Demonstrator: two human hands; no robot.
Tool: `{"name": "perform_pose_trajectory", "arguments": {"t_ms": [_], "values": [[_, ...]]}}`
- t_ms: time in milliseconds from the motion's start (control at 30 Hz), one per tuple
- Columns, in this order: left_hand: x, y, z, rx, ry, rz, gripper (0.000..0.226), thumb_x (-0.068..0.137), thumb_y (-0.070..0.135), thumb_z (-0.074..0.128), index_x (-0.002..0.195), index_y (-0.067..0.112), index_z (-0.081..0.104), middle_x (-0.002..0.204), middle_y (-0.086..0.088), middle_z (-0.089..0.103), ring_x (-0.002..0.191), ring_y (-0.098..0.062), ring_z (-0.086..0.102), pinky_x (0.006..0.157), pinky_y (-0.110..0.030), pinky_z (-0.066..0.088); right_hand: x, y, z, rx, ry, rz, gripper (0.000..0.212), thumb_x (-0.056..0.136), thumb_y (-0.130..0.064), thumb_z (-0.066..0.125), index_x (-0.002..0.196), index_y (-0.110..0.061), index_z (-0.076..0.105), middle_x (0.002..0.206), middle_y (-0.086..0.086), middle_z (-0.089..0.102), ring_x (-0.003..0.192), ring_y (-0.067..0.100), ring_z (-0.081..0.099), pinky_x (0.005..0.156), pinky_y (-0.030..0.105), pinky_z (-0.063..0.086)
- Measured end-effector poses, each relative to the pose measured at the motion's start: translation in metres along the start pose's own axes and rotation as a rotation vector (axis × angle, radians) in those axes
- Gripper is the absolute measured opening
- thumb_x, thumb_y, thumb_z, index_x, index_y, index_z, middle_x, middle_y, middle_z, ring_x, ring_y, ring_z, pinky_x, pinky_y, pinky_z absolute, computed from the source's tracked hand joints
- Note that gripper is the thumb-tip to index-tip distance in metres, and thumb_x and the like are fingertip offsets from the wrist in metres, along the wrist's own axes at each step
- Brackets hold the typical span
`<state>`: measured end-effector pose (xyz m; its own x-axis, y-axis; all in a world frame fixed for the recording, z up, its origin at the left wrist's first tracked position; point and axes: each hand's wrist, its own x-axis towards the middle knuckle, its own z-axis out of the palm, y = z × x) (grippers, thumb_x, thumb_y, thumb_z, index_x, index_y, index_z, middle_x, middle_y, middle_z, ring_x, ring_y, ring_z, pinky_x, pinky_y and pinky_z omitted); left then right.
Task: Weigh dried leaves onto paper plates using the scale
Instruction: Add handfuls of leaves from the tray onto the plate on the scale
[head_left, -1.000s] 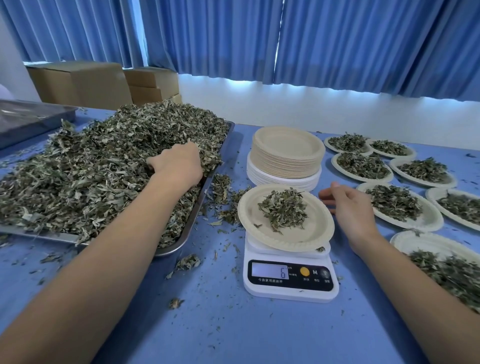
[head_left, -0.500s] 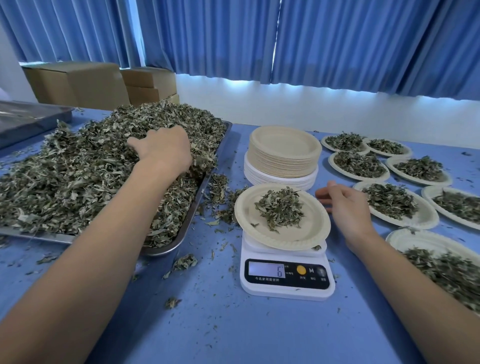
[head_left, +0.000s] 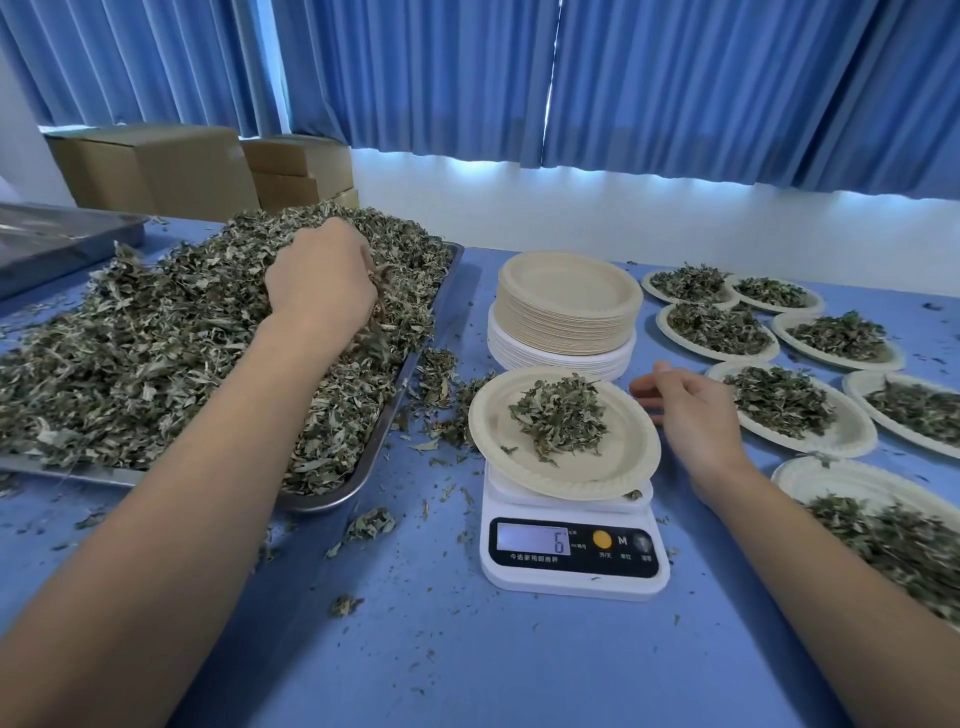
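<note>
A white digital scale (head_left: 571, 558) stands in the middle of the blue table, its display reading 6. On it rests a beige paper plate (head_left: 613, 467) with a small heap of dried leaves (head_left: 561, 415). My left hand (head_left: 322, 280) is lifted just above the big pile of dried leaves (head_left: 156, 353) in the metal tray (head_left: 363, 467), fingers curled round a clump of leaves that dangle below it. My right hand (head_left: 691, 410) hovers relaxed beside the plate's right rim, holding nothing.
A stack of paper plates (head_left: 566, 312) stands behind the scale. Several filled plates (head_left: 795, 410) lie to the right. Loose leaf bits litter the table (head_left: 467, 649). Cardboard boxes (head_left: 156, 166) and a second metal tray (head_left: 52, 244) sit far left, blue curtains behind.
My left hand has drawn back and up out of the leaf pile with a clump in its fingers. My right hand and the scale reading stay the same.
</note>
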<state>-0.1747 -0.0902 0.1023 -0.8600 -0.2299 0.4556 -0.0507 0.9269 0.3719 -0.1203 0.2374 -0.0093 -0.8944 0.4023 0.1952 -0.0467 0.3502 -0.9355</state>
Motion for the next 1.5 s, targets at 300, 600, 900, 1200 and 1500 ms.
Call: {"name": "perform_pose_trajectory", "arguments": {"t_ms": [300,600,900,1200,1500], "values": [[-0.005,0.021,0.000,-0.595,0.019,0.038,0.012,0.083,0.018,0.082,0.091,0.024,0.074,0.091,0.004,0.069,0.078,-0.008,0.062,0.069,-0.021,0.045,0.001,0.001,-0.001,0.012,-0.011,0.008,0.040,0.107,-0.035,0.049,0.085,-0.016,0.076,0.090,-0.002,0.077,0.093,0.018,0.073,0.083,0.044,0.059],[-0.053,0.071,0.016,-0.723,-0.411,0.434,0.013,0.082,0.010,0.081,0.086,0.020,0.074,0.073,0.006,0.072,0.057,-0.001,0.058,0.061,-0.021,0.048,0.001,0.000,-0.001,0.007,-0.023,0.006,0.038,0.107,-0.034,0.048,0.089,-0.014,0.076,0.094,0.000,0.077,0.092,0.018,0.073,0.089,0.051,0.058],[-0.075,0.076,0.039,-0.401,-0.520,0.622,0.018,0.091,0.014,0.071,0.106,0.022,0.073,0.100,0.014,0.067,0.093,-0.010,0.064,0.090,-0.034,0.053,0.001,0.001,-0.001,0.006,-0.021,0.010,0.038,0.106,-0.034,0.050,0.086,-0.015,0.076,0.091,-0.001,0.078,0.091,0.019,0.074,0.094,0.055,0.056],[-0.039,0.059,0.020,-0.680,-0.682,0.342,0.065,0.080,-0.021,0.034,0.099,0.024,0.077,0.106,0.007,0.075,0.100,-0.012,0.072,0.069,-0.019,0.050,0.001,-0.001,-0.001,-0.007,-0.022,0.011,0.037,0.106,-0.033,0.050,0.086,-0.016,0.075,0.092,0.001,0.078,0.091,0.020,0.074,0.095,0.054,0.055],[-0.001,0.005,0.020,-0.101,-0.371,0.112,0.032,0.089,0.003,0.047,0.098,0.026,0.067,0.116,-0.008,0.064,0.102,-0.032,0.061,0.094,-0.046,0.053,-0.002,-0.005,0.000,-0.025,-0.029,0.005,0.036,0.107,-0.032,0.050,0.086,-0.017,0.075,0.093,0.002,0.078,0.091,0.019,0.074,0.097,0.052,0.055]]}}
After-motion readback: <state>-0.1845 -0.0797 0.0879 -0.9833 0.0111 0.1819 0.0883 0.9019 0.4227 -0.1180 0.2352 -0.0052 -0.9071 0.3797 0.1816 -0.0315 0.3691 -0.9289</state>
